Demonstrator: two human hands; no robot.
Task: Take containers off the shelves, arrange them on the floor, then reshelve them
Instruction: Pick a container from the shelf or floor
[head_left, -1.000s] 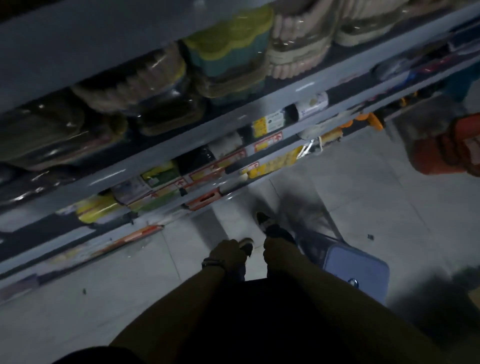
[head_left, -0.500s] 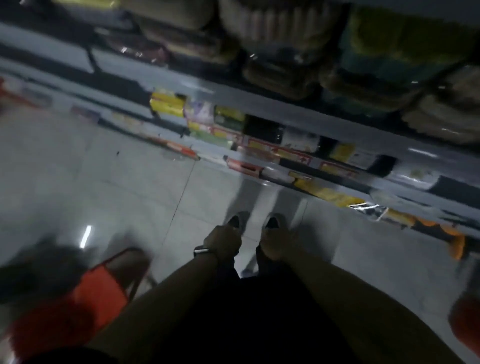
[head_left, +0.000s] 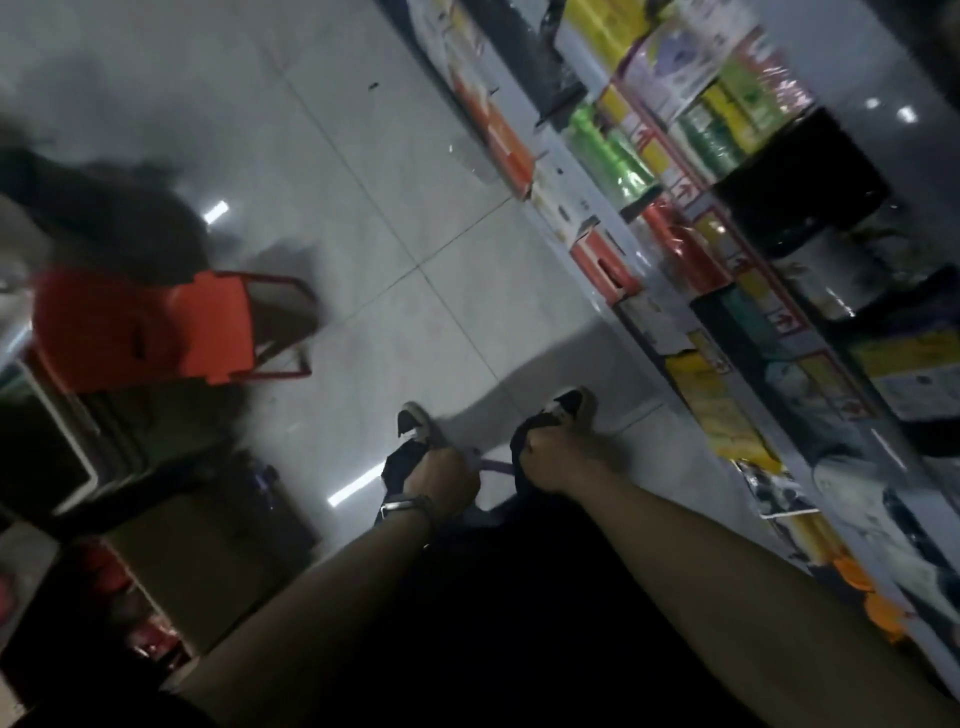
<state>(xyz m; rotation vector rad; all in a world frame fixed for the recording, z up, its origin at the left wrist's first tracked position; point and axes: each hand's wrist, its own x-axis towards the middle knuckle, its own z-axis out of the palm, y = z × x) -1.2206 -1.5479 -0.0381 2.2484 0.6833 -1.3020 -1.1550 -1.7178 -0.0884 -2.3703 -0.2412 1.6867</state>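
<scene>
Containers sat packed tight on the shelves to the person's right, none yet on the floor. The left hand and right hand were low by the shoes, fingers curled and apparently bunching dark trouser cloth; neither touched a container. Since the packs pressed against each other, pulling one out carelessly could drag its neighbours off the edge. In the dim aisle, a backward step risked catching the red stool.
</scene>
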